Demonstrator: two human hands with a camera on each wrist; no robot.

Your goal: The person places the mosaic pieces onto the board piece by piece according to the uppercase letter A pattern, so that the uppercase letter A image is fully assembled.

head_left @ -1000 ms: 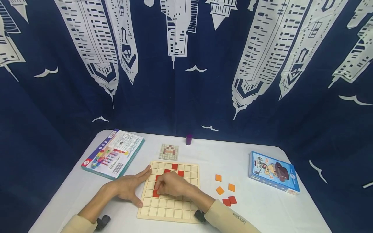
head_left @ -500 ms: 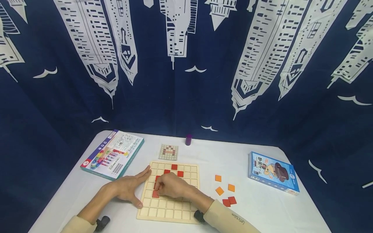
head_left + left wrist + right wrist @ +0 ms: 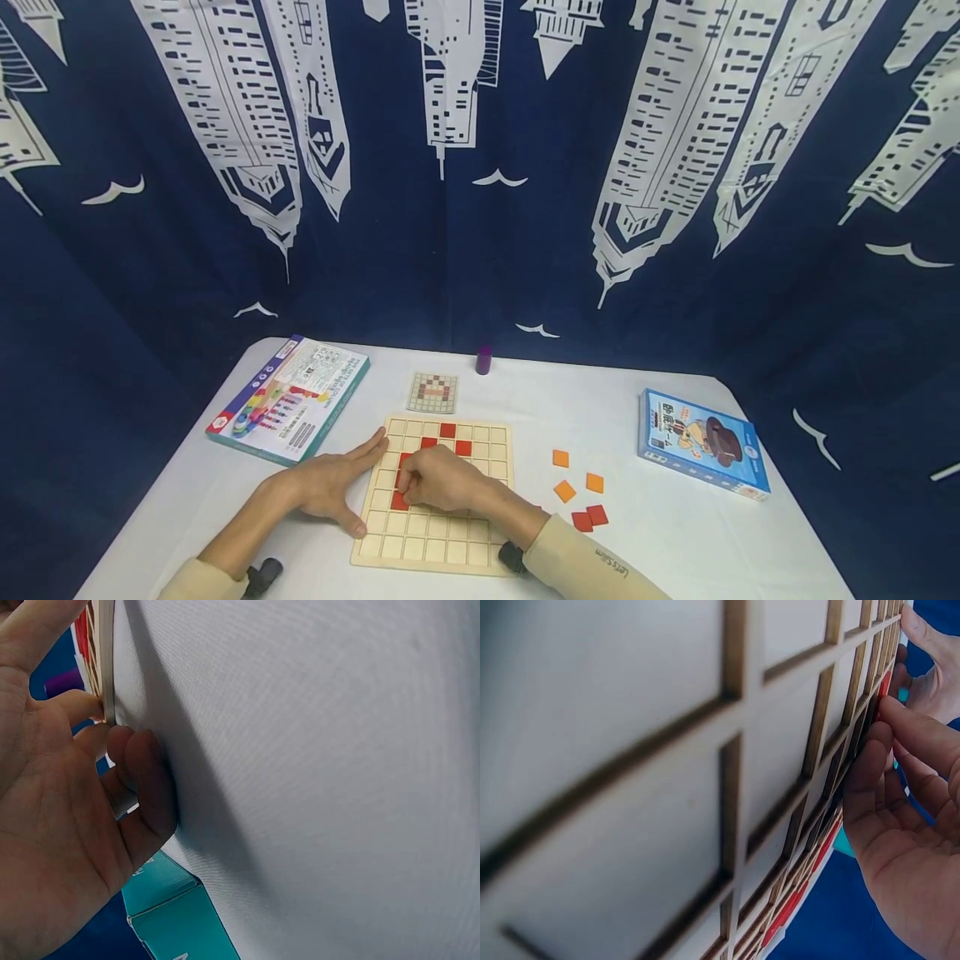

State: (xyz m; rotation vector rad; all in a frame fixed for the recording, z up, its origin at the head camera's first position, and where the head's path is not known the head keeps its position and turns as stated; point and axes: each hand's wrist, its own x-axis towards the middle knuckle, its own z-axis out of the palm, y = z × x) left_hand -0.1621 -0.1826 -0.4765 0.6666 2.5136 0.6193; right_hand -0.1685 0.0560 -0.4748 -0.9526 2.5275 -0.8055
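Note:
A wooden grid board (image 3: 427, 550) lies on the table with several red square tiles (image 3: 447, 431) set in its cells. My right hand (image 3: 442, 479) is over the board's left-middle part, fingers bent, hiding several cells. Its thumb and index finger are at a red tile (image 3: 399, 501) near the left edge; in the right wrist view the fingertips meet at red tile (image 3: 885, 686). Along the board's left edge rests my left hand (image 3: 330, 492), thumb and fingers spread, touching the rim. The left wrist view shows that hand (image 3: 60, 802) with nothing in its palm.
Loose orange tiles (image 3: 564, 492) and red tiles (image 3: 582, 522) lie right of the board. Behind it are a pattern card (image 3: 432, 392) and a small purple cylinder (image 3: 483, 361). A teal-edged game box (image 3: 292, 400) is at left, a blue box (image 3: 705, 442) at right.

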